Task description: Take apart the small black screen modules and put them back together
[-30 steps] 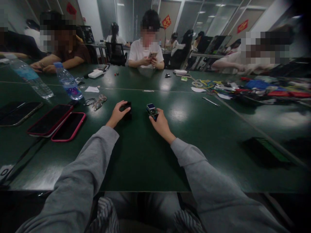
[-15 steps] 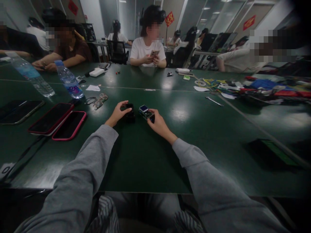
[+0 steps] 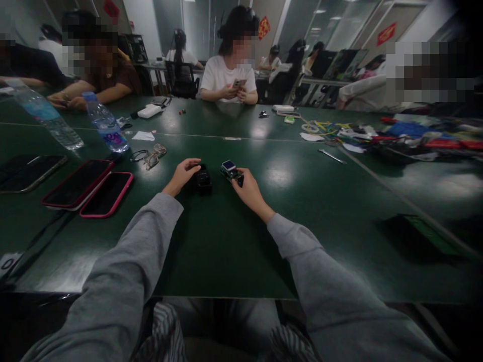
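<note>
My left hand [image 3: 183,176] is at the left side of a small black plastic case [image 3: 204,180], thumb and fingers closed on its far left edge. The case lies on the dark green table, its hollow inside facing up. A small circuit board with a little screen [image 3: 228,165] is held in my right hand [image 3: 249,190], gripped at its near right end between thumb and fingers. The screen faces up. A narrow gap separates the board from the case.
Left of my arm lie phones in red and pink cases [image 3: 106,195], with water bottles [image 3: 107,125] and eyeglasses [image 3: 154,157] beyond. A wrench [image 3: 332,156] and a pile of cables [image 3: 411,136] are to the right. A person with a phone [image 3: 237,84] sits opposite.
My right hand and the circuit board have shifted slightly right, away from the case. The black case has turned a little, and my left thumb and fingers have drawn closer together at its edge.
</note>
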`<state>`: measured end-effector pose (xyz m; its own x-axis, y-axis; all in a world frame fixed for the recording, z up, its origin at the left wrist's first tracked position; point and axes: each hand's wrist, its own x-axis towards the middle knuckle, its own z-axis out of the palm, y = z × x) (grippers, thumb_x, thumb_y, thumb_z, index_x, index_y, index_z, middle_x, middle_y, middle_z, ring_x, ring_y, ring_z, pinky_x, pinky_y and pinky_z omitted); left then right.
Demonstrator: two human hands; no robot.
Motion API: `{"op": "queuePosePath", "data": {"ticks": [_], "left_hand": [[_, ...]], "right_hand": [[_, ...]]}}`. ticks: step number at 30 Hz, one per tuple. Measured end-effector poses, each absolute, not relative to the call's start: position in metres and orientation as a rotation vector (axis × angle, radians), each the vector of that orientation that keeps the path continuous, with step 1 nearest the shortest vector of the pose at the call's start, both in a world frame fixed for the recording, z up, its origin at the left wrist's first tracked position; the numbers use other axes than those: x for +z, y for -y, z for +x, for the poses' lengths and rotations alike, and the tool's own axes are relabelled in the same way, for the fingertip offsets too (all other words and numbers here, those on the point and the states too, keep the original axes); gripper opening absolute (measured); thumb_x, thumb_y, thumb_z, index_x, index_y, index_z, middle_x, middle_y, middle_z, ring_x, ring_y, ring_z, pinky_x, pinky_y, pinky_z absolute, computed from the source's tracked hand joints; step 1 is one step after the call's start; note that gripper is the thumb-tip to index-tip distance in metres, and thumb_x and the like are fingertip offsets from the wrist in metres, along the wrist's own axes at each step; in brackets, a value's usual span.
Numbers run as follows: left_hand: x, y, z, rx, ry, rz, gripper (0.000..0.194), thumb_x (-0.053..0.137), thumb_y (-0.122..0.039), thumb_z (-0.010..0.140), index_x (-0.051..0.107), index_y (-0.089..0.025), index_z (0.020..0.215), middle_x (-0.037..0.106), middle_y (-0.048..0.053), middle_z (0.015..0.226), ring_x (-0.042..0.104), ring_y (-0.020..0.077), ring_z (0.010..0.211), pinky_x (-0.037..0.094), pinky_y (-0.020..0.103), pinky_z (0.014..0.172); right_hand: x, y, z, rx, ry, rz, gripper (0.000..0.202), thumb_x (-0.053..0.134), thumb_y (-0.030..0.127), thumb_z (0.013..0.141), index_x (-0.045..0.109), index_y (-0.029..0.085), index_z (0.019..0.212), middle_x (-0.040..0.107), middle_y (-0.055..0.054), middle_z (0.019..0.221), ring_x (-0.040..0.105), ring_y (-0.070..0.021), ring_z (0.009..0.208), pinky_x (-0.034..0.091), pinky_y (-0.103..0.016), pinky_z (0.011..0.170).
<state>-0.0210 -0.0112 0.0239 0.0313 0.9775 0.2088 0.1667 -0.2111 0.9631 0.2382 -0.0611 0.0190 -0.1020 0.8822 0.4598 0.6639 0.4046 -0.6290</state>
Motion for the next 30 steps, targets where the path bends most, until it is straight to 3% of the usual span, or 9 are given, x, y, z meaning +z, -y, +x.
{"op": "queuePosePath", "data": {"ticks": [11, 22, 27, 30], "left_hand": [[0.026, 0.014, -0.020, 1.209, -1.175, 1.505, 0.034, 0.072, -0.030, 0.074, 0.070, -0.018, 0.105, 0.072, 0.009, 0.114, 0.065, 0.0218, 0.108, 0.047, 0.042, 0.102], [0.028, 0.018, -0.019, 1.138, -1.243, 1.555, 0.040, 0.074, -0.053, 0.073, 0.074, -0.019, 0.093, 0.076, 0.009, 0.101, 0.067, 0.0229, 0.096, 0.051, 0.039, 0.090], [0.030, 0.017, -0.018, 1.143, -1.241, 1.584, 0.045, 0.070, -0.060, 0.074, 0.074, -0.018, 0.089, 0.075, 0.008, 0.102, 0.065, 0.0213, 0.095, 0.050, 0.035, 0.085], [0.031, 0.017, -0.019, 1.142, -1.263, 1.621, 0.046, 0.064, -0.062, 0.078, 0.075, -0.018, 0.089, 0.074, 0.007, 0.089, 0.064, 0.0187, 0.083, 0.049, 0.032, 0.077]], "right_hand": [[0.018, 0.061, 0.241, 0.248, 1.826, -1.378, 0.038, 0.057, 0.027, 0.087, 0.054, 0.016, 0.123, 0.062, -0.016, 0.118, 0.056, -0.0294, 0.109, 0.049, -0.048, 0.093], [0.013, 0.059, 0.241, 0.284, 1.808, -1.388, 0.047, 0.059, 0.037, 0.088, 0.050, 0.015, 0.129, 0.060, -0.018, 0.118, 0.057, -0.0309, 0.110, 0.049, -0.053, 0.095], [0.021, 0.065, 0.237, 0.082, 1.762, -1.357, 0.045, 0.054, 0.037, 0.091, 0.049, 0.014, 0.130, 0.051, -0.020, 0.127, 0.047, -0.0330, 0.122, 0.041, -0.057, 0.105], [0.037, 0.082, 0.224, -0.012, 1.792, -1.268, 0.045, 0.047, 0.037, 0.096, 0.044, 0.018, 0.136, 0.045, -0.018, 0.136, 0.039, -0.0320, 0.132, 0.035, -0.057, 0.112]]}}
